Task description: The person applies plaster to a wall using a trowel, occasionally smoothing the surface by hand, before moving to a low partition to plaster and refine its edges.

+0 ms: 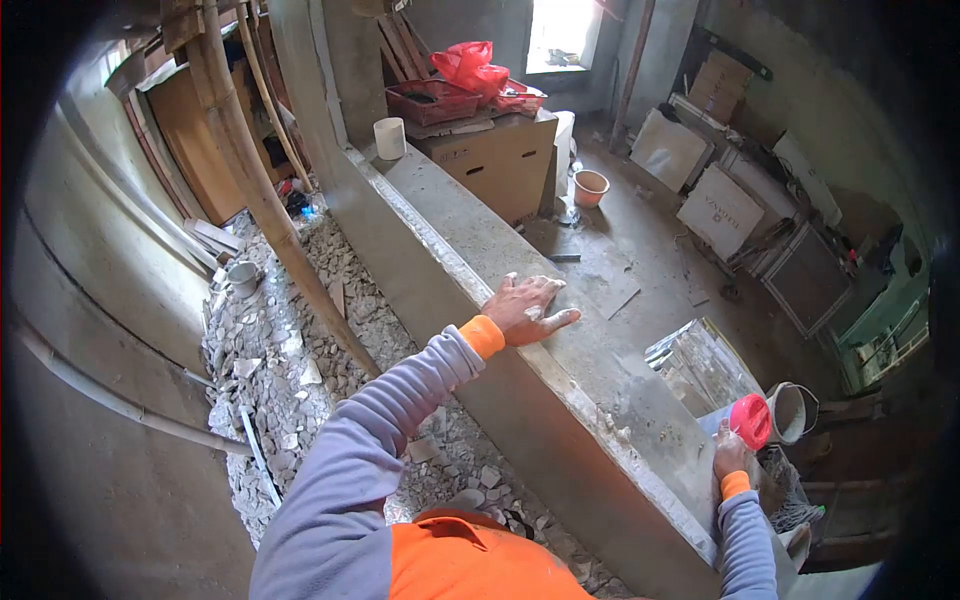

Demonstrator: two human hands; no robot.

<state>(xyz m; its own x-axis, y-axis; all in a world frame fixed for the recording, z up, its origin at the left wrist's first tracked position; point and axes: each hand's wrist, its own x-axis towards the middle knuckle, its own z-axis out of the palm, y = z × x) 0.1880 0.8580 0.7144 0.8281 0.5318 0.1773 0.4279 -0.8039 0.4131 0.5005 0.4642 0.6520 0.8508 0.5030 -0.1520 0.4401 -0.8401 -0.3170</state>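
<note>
My left hand (528,308) rests on the top of a low plastered wall (610,380), its fingers stretched out and nothing in them. Pale dust or plaster marks the fingers. At the wall's right side, my right hand (732,452) is closed around a whitish container with a red lid (750,420), which leans over to the right. Some of those fingers are hidden behind the container. A ragged pale strip (575,395) runs along the near edge of the wall top. At the far end of the wall stands a white cup (390,138).
Broken rubble (290,370) covers the ground left of the wall, with a slanting wooden pole (265,200) above it. Beyond the wall are a cardboard box (500,170), red crates (432,103), an orange bucket (591,188), stacked panels (720,208) and a pale bucket (788,412).
</note>
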